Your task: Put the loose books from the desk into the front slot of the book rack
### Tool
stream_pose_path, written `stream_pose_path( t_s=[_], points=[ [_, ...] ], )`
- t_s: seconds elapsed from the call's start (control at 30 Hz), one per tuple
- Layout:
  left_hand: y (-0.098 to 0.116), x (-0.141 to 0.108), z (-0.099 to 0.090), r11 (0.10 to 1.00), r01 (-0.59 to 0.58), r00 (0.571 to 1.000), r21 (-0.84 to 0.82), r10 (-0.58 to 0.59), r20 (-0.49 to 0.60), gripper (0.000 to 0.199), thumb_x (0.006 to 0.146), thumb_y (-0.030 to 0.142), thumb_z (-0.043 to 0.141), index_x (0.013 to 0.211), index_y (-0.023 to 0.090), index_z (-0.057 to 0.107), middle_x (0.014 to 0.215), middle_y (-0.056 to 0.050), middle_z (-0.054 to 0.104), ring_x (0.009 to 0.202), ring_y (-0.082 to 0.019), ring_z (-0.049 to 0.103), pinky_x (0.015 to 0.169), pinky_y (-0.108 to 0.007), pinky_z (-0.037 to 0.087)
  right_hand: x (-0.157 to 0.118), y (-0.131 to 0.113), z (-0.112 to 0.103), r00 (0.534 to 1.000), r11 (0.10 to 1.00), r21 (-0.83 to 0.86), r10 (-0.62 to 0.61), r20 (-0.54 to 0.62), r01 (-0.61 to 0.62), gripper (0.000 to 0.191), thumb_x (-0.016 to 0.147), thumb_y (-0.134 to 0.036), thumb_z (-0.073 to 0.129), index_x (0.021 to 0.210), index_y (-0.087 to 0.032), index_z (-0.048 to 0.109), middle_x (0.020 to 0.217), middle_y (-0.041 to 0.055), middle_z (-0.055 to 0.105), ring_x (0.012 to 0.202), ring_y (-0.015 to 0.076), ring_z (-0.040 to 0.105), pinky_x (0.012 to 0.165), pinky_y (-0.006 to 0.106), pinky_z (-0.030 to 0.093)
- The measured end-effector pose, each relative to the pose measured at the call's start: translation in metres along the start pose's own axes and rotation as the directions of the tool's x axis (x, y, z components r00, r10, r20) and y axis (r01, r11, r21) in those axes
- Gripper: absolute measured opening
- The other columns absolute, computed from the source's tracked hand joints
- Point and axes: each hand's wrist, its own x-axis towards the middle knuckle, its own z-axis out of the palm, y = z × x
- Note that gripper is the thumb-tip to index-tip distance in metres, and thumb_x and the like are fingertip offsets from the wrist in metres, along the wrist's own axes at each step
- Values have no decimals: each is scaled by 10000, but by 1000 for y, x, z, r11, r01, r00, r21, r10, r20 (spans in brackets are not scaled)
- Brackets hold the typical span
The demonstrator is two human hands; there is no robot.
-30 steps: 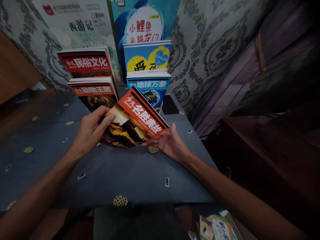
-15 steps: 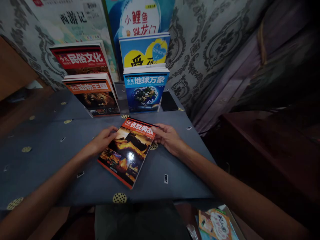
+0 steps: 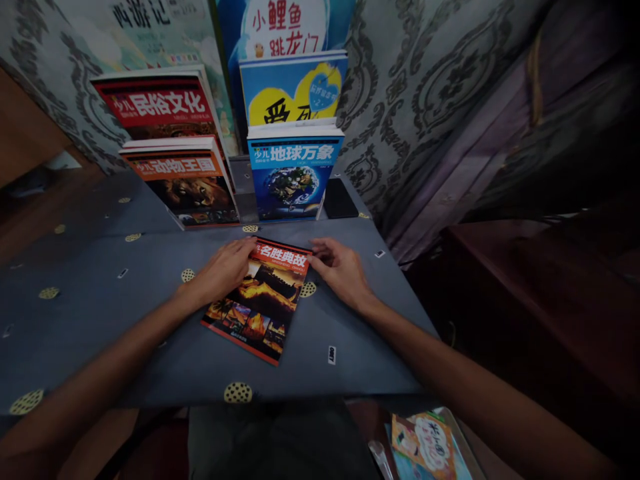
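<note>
A book with an orange title band and a Great Wall picture (image 3: 267,293) lies slightly turned on the blue-grey tablecloth (image 3: 165,373). My left hand (image 3: 231,267) rests over its upper left edge, fingers fairly straight and lying on the cover. At the upper right corner is my right hand (image 3: 337,267), its thumb and curled fingers closed at the book's edge. Behind the book stand an orange-topped lion book (image 3: 195,190) and a blue book with a globe (image 3: 295,180).
A red book (image 3: 160,107), a blue and yellow book (image 3: 295,87) and larger books stand at the back by the patterned wall. A dark phone-like slab (image 3: 340,200) lies beside them. More books (image 3: 425,443) sit in a box below the table's edge.
The book has gone from slightly tilted up to lying flatter on the table. My left hand has slid up and over its upper left part. The view has shifted a little.
</note>
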Motion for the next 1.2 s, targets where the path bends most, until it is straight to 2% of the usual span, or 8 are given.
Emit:
stream_pose_path(
  t_s=[0.1, 0.2, 0.27, 0.33, 0.53, 0.7, 1.0, 1.2],
  points=[
    [-7, 2, 10, 999, 24, 1000, -32, -24, -8, 458, 917, 118, 362, 1360, 124, 477, 1381, -152, 596, 1300, -248, 540, 1117, -447, 434, -7, -12, 1, 966, 942, -211, -257, 41, 260, 289, 920, -257, 564, 1182, -179, 657, 1121, 129, 728, 1054, 279, 662, 914, 471, 543],
    [-6, 1, 12, 999, 14, 999, -37, -15, -30, 467, 921, 128, 351, 1372, 98, 467, 1406, -175, 575, 1320, -267, 521, 1112, -465, 436, -14, -30, 11, 820, 828, -168, -459, 343, 534, 355, 1013, -287, 465, 1339, -196, 573, 1295, 128, 684, 1248, 262, 597, 1067, 502, 467],
    [-4, 0, 12, 999, 12, 999, -51, -14, -45, 459, 915, 121, 345, 1352, 100, 487, 1409, -171, 575, 1331, -265, 512, 1110, -465, 439, -17, -37, 19, 718, 781, -134, -472, 512, 609, 387, 1040, -314, 433, 1403, -210, 519, 1372, 116, 649, 1328, 235, 553, 1142, 509, 397],
    [-3, 0, 11, 998, 18, 999, -61, -21, -46, 442, 911, 118, 347, 1319, 113, 517, 1418, -154, 575, 1349, -261, 496, 1121, -464, 431, -17, -38, 23, 694, 775, -160, -428, 579, 612, 405, 1045, -327, 436, 1428, -208, 493, 1417, 116, 621, 1367, 222, 525, 1181, 513, 347],
    [-5, 1, 9, 999, 25, 1000, -25, -26, -10, 476, 925, 130, 362, 1382, 103, 494, 1419, -153, 588, 1415, -277, 430, 1141, -503, 400, -9, -15, 2, 855, 851, -270, -324, 405, 450, 327, 1035, -266, 426, 1305, -205, 600, 1303, 109, 702, 1204, 235, 657, 1163, 523, 364],
    [4, 7, 6, 996, -78, 997, 32, 78, -14, 423, 907, 100, 380, 1282, 116, 575, 1347, -166, 644, 1379, -306, 478, 1114, -552, 405, 2, -3, -18, 960, 958, -190, -174, 219, 217, 323, 1014, -302, 450, 1211, -175, 672, 1080, 97, 787, 966, 242, 726, 878, 392, 544],
    [41, 29, 19, 896, -395, 917, -201, 397, -29, 438, 881, 22, 382, 1237, 164, 595, 1294, -108, 675, 1325, -237, 539, 1089, -493, 463, 10, 3, -17, 982, 993, -36, -104, 158, 111, 300, 1002, -292, 451, 1168, -169, 668, 1026, 71, 807, 967, 216, 721, 914, 379, 512],
    [45, 7, 3, 795, -486, 850, -364, 526, 15, 428, 870, 5, 415, 1183, 194, 636, 1348, -76, 654, 1338, -215, 534, 1125, -465, 437, 7, 4, -17, 977, 987, -73, -130, 169, 144, 288, 995, -305, 479, 1173, -171, 660, 1039, 90, 801, 951, 222, 724, 900, 380, 513]
  ],
)
